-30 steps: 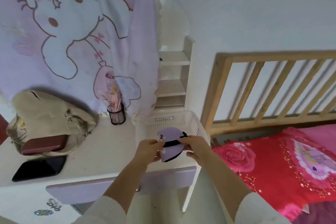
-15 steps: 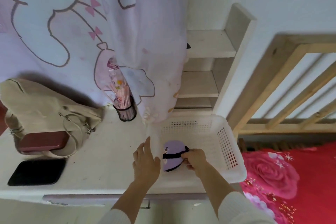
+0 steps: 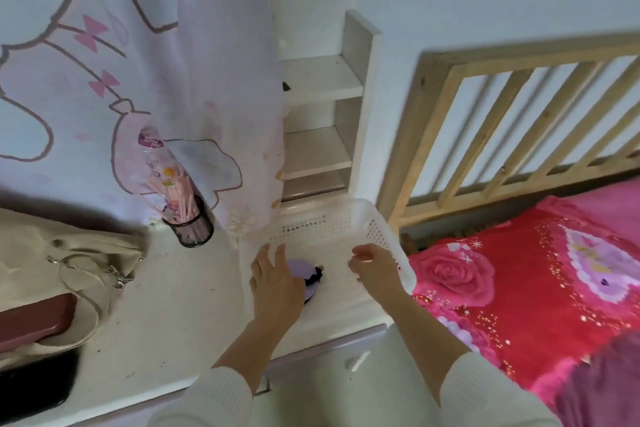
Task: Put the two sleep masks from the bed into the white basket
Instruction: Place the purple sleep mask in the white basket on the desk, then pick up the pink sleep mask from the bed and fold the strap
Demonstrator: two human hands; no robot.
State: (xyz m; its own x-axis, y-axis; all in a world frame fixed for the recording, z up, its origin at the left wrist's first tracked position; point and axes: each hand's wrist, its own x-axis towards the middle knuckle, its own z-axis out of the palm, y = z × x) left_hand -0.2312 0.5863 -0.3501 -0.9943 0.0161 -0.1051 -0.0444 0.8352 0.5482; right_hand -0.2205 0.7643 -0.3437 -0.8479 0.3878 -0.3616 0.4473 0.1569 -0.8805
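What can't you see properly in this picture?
- Purple sleep mask in the white basket: head view, the left hand covers most of it.
- Second mask: cannot tell whether it lies under the hand too.
- Black phone: cut by the left edge.
- Right hand: motion-blurred.

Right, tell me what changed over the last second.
The purple sleep mask, held in both hands above the white basket, was lowered in and now lies on its floor. The right hand has let go; the left hand hovers open over it. Basket, bag and pen cup stayed put.
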